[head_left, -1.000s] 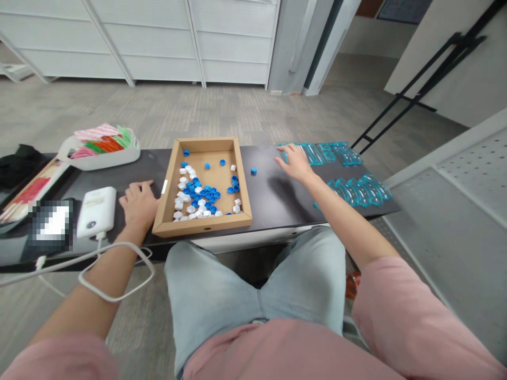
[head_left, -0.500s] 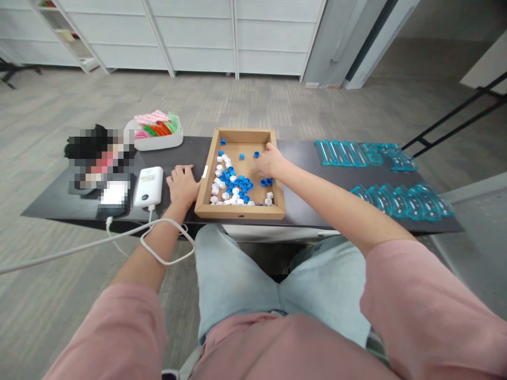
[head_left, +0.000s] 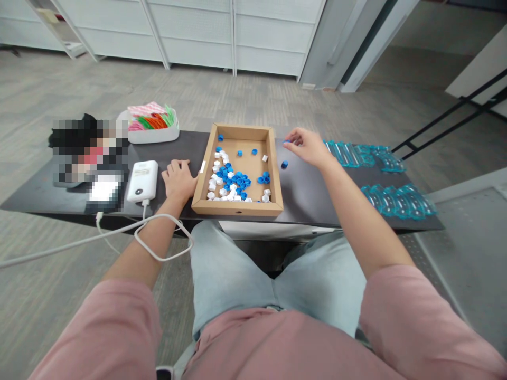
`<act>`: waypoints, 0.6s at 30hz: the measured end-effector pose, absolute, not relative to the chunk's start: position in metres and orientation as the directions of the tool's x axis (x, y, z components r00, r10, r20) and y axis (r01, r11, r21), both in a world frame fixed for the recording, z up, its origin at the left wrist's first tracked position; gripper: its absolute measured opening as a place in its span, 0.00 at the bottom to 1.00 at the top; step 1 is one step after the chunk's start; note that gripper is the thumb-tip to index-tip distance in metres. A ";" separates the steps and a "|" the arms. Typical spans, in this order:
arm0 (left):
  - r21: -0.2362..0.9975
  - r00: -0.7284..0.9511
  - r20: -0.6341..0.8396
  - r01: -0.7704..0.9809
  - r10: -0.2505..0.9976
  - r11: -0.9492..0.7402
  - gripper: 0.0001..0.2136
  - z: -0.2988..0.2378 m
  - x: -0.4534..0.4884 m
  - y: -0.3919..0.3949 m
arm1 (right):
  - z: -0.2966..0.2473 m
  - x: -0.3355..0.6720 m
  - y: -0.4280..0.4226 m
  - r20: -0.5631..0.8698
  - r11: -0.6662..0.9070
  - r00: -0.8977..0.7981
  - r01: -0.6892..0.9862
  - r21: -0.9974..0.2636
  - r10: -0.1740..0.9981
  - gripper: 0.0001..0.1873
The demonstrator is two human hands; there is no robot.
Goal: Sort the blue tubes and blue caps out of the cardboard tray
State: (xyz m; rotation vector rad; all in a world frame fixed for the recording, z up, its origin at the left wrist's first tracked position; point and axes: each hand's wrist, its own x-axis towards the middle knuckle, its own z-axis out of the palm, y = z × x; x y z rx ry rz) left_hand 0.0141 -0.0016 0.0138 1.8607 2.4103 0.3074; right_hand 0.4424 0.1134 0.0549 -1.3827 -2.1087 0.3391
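Note:
My left hand [head_left: 179,181] lies on the dark table with its fingers spread, beside the left wall of a shallow cardboard box [head_left: 276,182]. Inside the box are many small blue and white hexagonal pieces, mostly heaped toward the left and front. My right hand [head_left: 304,145] is over the table just right of the box, thumb and fingertips pinched on a small blue piece [head_left: 287,141], mostly covered by the fingers. Below that hand, a second blue piece [head_left: 284,164] is outside the box; whether it touches the table I cannot tell.
Clear teal-edged plastic pieces lie in rows [head_left: 398,201] on the right of the table [head_left: 312,198]. To the left are a white power bank [head_left: 142,181] with a cable [head_left: 164,258] looping over my forearm, and a white basket [head_left: 154,136] of colourful strips.
My right hand has left the box and moved right, over the table, with a blue piece. A second blue piece now shows beside the box. My left hand stays by the box.

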 end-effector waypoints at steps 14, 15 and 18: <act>0.193 -0.247 0.087 0.955 0.965 0.227 0.34 0.006 0.009 0.001 | -0.011 0.468 0.068 0.225 0.187 -0.076 0.829 -0.526 0.971 0.08; 0.193 -0.247 0.090 0.955 0.965 0.227 0.34 0.006 0.009 0.001 | -0.006 0.467 0.068 0.260 0.214 -0.083 0.821 -0.529 0.962 0.07; 0.191 -0.252 0.088 0.954 0.964 0.232 0.34 0.009 0.011 0.001 | 0.014 0.451 0.066 0.336 0.329 -0.162 0.780 -0.533 0.928 0.03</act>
